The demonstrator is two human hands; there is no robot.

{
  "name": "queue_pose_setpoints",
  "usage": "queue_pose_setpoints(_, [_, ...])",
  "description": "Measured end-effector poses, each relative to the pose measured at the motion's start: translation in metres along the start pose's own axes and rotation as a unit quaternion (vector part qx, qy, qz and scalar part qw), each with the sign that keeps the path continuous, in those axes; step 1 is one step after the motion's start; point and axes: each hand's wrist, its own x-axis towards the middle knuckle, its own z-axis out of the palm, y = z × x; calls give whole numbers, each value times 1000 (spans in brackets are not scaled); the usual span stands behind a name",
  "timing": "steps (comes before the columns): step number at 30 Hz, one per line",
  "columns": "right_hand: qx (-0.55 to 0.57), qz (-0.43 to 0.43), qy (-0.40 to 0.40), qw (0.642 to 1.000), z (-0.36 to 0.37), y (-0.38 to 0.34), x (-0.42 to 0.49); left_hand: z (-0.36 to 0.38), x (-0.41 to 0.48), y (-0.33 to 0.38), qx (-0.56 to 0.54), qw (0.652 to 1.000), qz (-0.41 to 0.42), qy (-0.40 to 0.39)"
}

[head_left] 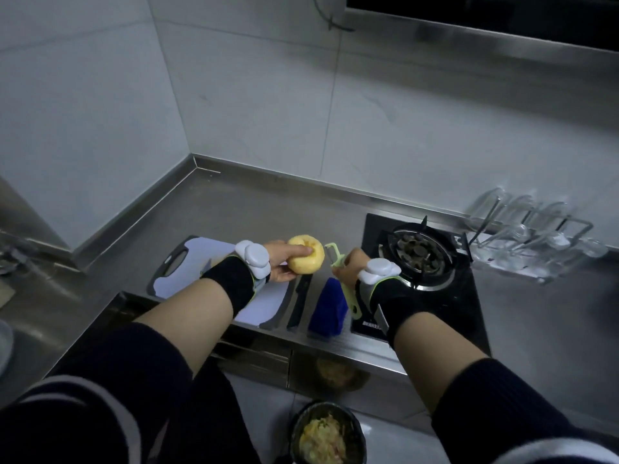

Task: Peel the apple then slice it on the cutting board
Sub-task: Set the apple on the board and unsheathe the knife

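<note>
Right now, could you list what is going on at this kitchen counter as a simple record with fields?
left hand: holds the apple above the counter
apple: pale yellow, no skin on the visible side
right hand: grips the green peeler, its head next to the apple
cutting board: on the counter, no slices visible
knife: lies right of the board
floor container: scraps inside
</note>
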Motion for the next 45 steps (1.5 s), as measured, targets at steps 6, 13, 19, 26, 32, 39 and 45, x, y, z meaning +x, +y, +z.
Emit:
queue_pose_setpoints(6, [43,69,10,997,56,-16,66,-55,82,10,67,995,-69,-40])
queue_pose_setpoints(13, [21,161,25,986,96,-28,90,-114,126,8,56,989,-111,-75])
queue_pose_setpoints(19, [-6,228,17,974,110,-22,101,-154,138,-1,49,987,-135,-78])
queue_pose_setpoints(26, [-134,252,28,958,118,-36,90,-171,137,-10,63,985,-139,-79])
queue_pose_setpoints(32, [-109,215,1,970,132,-39,71,-170,135,-14,79,988,-126,-29])
queue_pose_setpoints(39, [-111,200,-5,974,145,-38,63,-175,130,-10,86,985,-149,-22])
queue_pose_setpoints(45, [-85,174,-24,981,147,-39,67,-179,132,-9,87,985,-145,-11])
